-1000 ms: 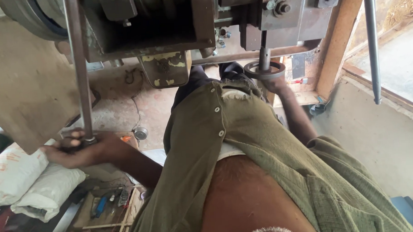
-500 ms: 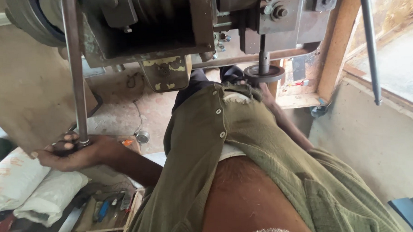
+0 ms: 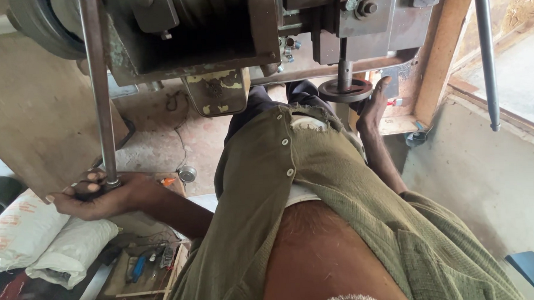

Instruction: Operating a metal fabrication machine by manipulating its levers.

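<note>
Left hand: the left hand [image 3: 97,196] is closing its fingers around the lower end of the left rod [image 3: 98,91], gripping it just where it ends.
Right hand: the right hand [image 3: 371,108] is reaching up with fingers apart and straight, touching the edge of the disc [image 3: 345,90]; it is clamping nothing.
Change: over the last second the left hand has been sliding down the rod, from beside its foot to right on it, and the view has been tipping slightly; the right hand is staying at the disc.
Meaning: I judge the person is steadying the work at the disc while getting set to pull the rod as a lever.
Disc: it is sitting on the short vertical shaft [image 3: 344,67] under the machine [image 3: 215,33], just beside the wooden post [image 3: 438,55].
Rods: two, the gripped one at the left and a free one [image 3: 485,53] hanging at the far right.
Discs: one.
Sacks: two white sacks [image 3: 39,241] are lying below the left hand.
Hands: two, both the person's own.
</note>
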